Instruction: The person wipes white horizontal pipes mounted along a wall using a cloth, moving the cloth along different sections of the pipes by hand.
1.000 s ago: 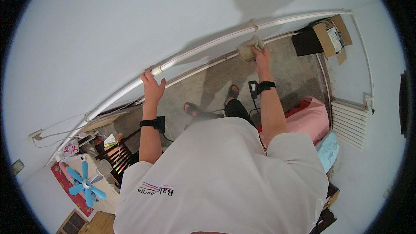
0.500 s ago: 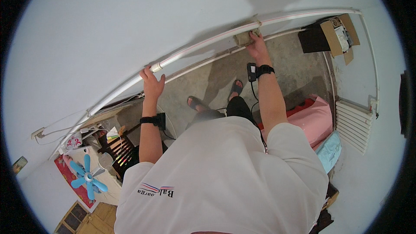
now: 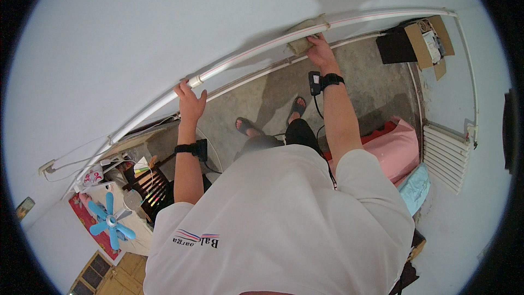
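Observation:
A long white pipe (image 3: 245, 57) with a thin red line runs along the wall, with a coupling (image 3: 195, 81) partway along it. My left hand (image 3: 190, 101) rests its fingertips on the pipe beside that coupling, thumb spread away. Farther right, my right hand (image 3: 323, 54) is closed on a greyish-brown cloth (image 3: 298, 47), which is wrapped around the pipe and pressed to it. Part of the cloth shows above the pipe, and some of my right fingers are hidden by it. Both wrists wear black straps with small devices.
A thinner pipe runs lower along the wall. To the far right stand an open cardboard box (image 3: 417, 46) and a white radiator (image 3: 445, 155). Pink covered furniture (image 3: 390, 150) lies right of my legs. At left are a blue fan (image 3: 111, 220), a slatted chair and wall cables.
My right hand and the cloth have slid slightly left along the pipe. My left hand stays by the coupling; the view has shifted a little.

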`<state>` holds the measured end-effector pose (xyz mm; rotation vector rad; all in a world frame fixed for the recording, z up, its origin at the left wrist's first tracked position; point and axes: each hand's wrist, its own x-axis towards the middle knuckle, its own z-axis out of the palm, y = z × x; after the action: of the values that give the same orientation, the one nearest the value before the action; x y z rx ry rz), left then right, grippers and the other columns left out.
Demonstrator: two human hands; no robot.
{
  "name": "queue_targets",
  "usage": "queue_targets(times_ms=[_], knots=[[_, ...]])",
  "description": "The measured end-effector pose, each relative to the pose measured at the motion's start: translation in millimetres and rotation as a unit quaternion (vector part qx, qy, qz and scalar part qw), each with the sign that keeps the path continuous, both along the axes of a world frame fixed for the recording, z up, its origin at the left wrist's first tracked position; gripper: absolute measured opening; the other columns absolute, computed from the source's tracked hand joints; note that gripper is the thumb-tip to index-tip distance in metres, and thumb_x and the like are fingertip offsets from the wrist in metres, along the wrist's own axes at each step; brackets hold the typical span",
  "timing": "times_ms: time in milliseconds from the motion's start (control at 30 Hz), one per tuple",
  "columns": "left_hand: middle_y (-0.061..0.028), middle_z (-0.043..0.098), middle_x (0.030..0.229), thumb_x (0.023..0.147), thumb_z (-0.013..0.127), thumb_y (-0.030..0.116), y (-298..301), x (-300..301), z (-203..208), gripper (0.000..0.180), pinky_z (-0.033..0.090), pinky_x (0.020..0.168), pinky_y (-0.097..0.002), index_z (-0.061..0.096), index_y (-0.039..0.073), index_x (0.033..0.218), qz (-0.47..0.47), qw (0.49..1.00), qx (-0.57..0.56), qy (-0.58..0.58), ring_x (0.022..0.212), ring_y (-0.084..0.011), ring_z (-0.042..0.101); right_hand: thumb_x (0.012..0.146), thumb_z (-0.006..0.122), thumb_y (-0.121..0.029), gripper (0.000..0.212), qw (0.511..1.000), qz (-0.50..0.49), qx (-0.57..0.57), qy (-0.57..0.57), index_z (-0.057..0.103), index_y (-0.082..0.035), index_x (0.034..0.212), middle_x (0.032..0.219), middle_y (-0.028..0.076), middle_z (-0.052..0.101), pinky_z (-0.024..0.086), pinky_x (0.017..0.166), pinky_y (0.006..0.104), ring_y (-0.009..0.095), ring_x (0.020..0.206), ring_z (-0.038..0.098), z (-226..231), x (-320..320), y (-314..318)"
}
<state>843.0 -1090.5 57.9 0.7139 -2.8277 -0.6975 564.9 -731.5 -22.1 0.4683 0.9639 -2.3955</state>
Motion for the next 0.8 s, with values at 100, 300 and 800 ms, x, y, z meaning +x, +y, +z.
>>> queue_targets(times_ms=[100, 300, 800], knots=[[-0.0272, 0.033, 0.13, 0.079, 0.077, 0.018, 0, 1, 0, 0.071, 0.051, 0.089, -0.0499, 0.034, -0.001, 0.132, 0.006, 1.0, 0.006, -0.002, 0.109, -0.0491, 0.053, 0.092, 0.058, 0.001, 0.054, 0.999, 0.036, 0.025, 0.021, 0.039, -0.011, 0.141, 0.133, 0.012, 0.053, 0.045, 0.104, 0.0496, 0.031, 0.124, 0.052, 4, 2, -9], [-0.0281, 0.032, 0.132, 0.079, 0.076, 0.019, 0, 0, 1, 0.072, 0.05, 0.09, -0.0502, 0.034, -0.001, 0.134, 0.01, 1.0, 0.017, -0.004, 0.11, -0.0497, 0.052, 0.091, 0.059, 0.002, 0.055, 0.992, 0.112, 0.056, 0.01, 0.039, -0.008, 0.141, 0.134, 0.012, 0.053, 0.044, 0.106, 0.0437, 0.029, 0.124, 0.052, 10, 13, -32], [-0.0285, 0.034, 0.131, 0.077, 0.077, 0.017, 2, 2, 3, 0.072, 0.051, 0.088, -0.0508, 0.035, 0.0, 0.133, 0.009, 0.999, 0.048, 0.001, 0.116, -0.0505, 0.049, 0.091, 0.06, 0.002, 0.047, 0.96, 0.278, 0.017, 0.034, 0.048, -0.005, 0.136, 0.132, 0.008, 0.055, 0.044, 0.106, 0.0401, 0.026, 0.123, 0.053, 5, 98, -148]])
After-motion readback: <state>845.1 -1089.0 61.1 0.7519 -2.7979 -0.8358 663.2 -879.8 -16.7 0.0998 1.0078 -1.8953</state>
